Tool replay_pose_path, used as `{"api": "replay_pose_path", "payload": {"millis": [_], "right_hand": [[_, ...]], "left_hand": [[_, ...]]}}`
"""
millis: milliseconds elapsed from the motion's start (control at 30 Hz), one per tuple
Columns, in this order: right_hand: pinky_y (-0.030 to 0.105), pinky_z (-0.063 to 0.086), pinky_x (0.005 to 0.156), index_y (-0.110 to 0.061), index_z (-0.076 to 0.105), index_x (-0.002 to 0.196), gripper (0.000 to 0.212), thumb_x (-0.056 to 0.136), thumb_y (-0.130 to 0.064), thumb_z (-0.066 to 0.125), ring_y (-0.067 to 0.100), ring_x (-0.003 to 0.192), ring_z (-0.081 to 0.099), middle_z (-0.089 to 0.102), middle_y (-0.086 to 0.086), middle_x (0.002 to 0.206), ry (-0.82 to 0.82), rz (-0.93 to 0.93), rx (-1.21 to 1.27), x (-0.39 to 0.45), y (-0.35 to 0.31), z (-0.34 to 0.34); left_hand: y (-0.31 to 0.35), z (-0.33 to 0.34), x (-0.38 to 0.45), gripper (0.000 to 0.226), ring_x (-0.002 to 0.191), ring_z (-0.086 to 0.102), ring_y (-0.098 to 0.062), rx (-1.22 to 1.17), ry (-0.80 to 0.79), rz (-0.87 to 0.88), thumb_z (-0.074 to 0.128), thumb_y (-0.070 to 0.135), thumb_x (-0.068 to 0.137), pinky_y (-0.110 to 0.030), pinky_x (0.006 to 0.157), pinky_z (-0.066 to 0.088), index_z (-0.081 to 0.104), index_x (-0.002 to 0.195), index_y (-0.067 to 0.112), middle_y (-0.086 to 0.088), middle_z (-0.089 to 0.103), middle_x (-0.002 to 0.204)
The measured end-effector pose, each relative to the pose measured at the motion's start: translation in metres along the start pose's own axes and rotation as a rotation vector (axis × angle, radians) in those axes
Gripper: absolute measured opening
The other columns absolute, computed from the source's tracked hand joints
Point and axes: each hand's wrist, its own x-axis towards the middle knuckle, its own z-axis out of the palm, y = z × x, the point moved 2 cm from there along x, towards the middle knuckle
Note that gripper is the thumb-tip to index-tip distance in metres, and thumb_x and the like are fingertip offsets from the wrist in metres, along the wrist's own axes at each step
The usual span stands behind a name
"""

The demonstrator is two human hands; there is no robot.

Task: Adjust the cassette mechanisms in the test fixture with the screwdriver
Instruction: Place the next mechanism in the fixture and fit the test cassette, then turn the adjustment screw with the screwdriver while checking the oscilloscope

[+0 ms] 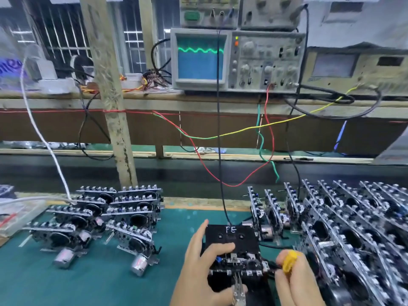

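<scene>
Cassette mechanism (237,265) under adjustment sits in the black test fixture (231,239), marked "FE", near the front of the green worktop (99,279). The left hand (203,268) lies over the fixture with fingers mostly straight, pressing it down. The right hand (293,281) pinches the yellow-handled screwdriver (289,261), its tip at the mechanism's right edge.

If the left hand eases off, I'd expect the fixture to skid and the blade to jump off its screw. An overturn would likely spoil the green wave on the oscilloscope (199,58) at the far shelf.

Rows of upright mechanisms (353,228) crowd close on the right, just beside the screwdriver hand, leaving little elbow room. More mechanisms (97,219) lie to the left, well apart. A black cable (220,151) drops into the fixture's far edge, with red wire (270,140) looping nearby; either could snag.
</scene>
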Motion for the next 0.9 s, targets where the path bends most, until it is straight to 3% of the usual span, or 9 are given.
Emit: {"api": "replay_pose_path", "payload": {"millis": [100, 233, 300, 400, 600, 733, 900], "right_hand": [[0.019, 0.044, 0.073, -0.024, 0.054, 0.08, 0.035, 0.088, 0.008, 0.066, 0.01, 0.076, 0.061, 0.065, -0.003, 0.083, -0.144, -0.063, -0.066, 0.002, -0.017, -0.015], [0.022, 0.049, 0.072, -0.033, 0.06, 0.094, 0.025, 0.088, -0.012, 0.072, 0.006, 0.081, 0.066, 0.068, -0.014, 0.089, 0.176, -0.34, -0.029, 0.005, -0.059, -0.04], [0.018, 0.052, 0.076, -0.037, 0.058, 0.097, 0.027, 0.091, -0.014, 0.07, 0.009, 0.085, 0.069, 0.071, -0.013, 0.094, 0.147, -0.358, 0.183, 0.007, -0.08, -0.04], [0.034, 0.058, 0.082, -0.029, 0.057, 0.107, 0.032, 0.091, -0.005, 0.071, 0.015, 0.084, 0.072, 0.073, -0.005, 0.091, -0.034, -0.304, 0.343, 0.018, -0.089, -0.026], [0.026, 0.061, 0.073, -0.016, 0.054, 0.107, 0.025, 0.093, 0.0, 0.067, 0.013, 0.08, 0.071, 0.07, -0.001, 0.087, -0.113, -0.317, 0.329, 0.019, -0.083, -0.007], [0.023, 0.06, 0.07, -0.014, 0.053, 0.105, 0.023, 0.093, 0.001, 0.066, 0.013, 0.079, 0.071, 0.07, 0.001, 0.088, -0.114, -0.328, 0.329, 0.024, -0.083, -0.006], [0.021, 0.059, 0.068, -0.013, 0.052, 0.105, 0.023, 0.094, 0.002, 0.065, 0.012, 0.077, 0.07, 0.069, 0.002, 0.088, -0.133, -0.325, 0.34, 0.026, -0.083, -0.005]], "left_hand": [[-0.001, -0.001, -0.001, 0.063, 0.149, 0.014, 0.004, -0.017, -0.009, -0.037, 0.081, 0.059, 0.067, -0.027, 0.108, 0.032, 0.049, 0.122, 0.065, 0.042, -0.006, 0.155], [-0.001, 0.0, -0.001, 0.065, 0.148, 0.015, 0.006, -0.044, 0.008, -0.04, 0.085, 0.048, 0.067, -0.01, 0.1, 0.033, 0.052, 0.12, 0.063, 0.042, -0.001, 0.156], [0.003, -0.002, 0.001, 0.066, 0.149, 0.014, 0.005, -0.06, 0.025, -0.04, 0.089, 0.037, 0.068, -0.006, 0.103, 0.03, 0.053, 0.116, 0.065, 0.042, 0.0, 0.156], [0.007, -0.002, 0.001, 0.073, 0.151, 0.012, 0.0, 0.013, 0.007, -0.07, 0.09, 0.029, 0.069, -0.023, 0.114, 0.028, 0.048, 0.117, 0.065, 0.033, 0.002, 0.159], [0.002, 0.001, -0.002, 0.076, 0.151, 0.018, -0.005, 0.039, 0.023, -0.06, 0.09, 0.027, 0.066, -0.031, 0.115, 0.032, 0.046, 0.118, 0.062, 0.021, 0.011, 0.159], [0.003, 0.001, -0.001, 0.075, 0.151, 0.02, -0.008, 0.034, 0.034, -0.056, 0.09, 0.027, 0.066, -0.039, 0.116, 0.035, 0.048, 0.119, 0.059, 0.018, 0.01, 0.163], [0.003, 0.0, -0.001, 0.075, 0.151, 0.019, -0.007, 0.026, 0.037, -0.051, 0.091, 0.028, 0.066, -0.04, 0.116, 0.035, 0.048, 0.119, 0.06, 0.016, 0.009, 0.164]]}}
